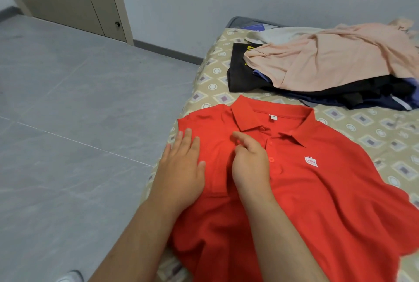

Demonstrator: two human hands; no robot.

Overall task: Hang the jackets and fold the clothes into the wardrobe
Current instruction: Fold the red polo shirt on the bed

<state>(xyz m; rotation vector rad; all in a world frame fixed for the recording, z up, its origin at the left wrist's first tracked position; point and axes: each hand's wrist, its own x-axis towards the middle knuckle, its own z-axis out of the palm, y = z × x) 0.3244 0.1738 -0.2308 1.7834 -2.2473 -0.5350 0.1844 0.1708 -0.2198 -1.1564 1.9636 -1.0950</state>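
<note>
A red polo shirt (pixel 317 202) is spread front-up on the bed (pixel 362 120), collar toward 12 o'clock, its 9 o'clock side folded inward. At its 1 o'clock, unfolded clothes (pixel 249 77) are heaped, topped by a peach garment (pixel 340 59).

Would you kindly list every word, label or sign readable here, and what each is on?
"MINI": white chest logo on the red polo shirt; its second line is too blurred.
Neck label: too small to read.
Yellow print on the black garment: mostly hidden, unreadable.
</note>
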